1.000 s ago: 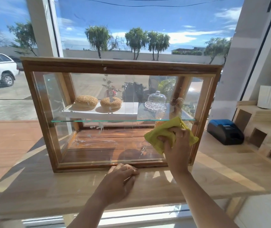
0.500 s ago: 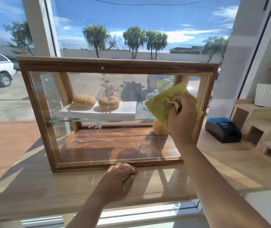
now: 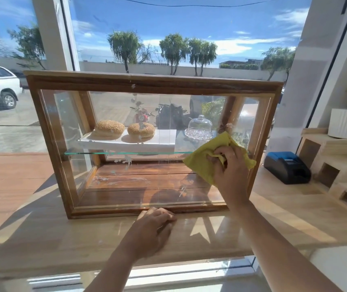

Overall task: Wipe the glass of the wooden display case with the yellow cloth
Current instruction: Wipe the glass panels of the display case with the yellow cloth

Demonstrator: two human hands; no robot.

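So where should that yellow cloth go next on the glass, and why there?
Probably a sweep leftward along the lower pane. The right hand presses the crumpled yellow cloth against the right part of the wooden display case's front glass, while whitish smears show toward the middle and lower left. The left hand rests on the light wooden counter at the case's base.
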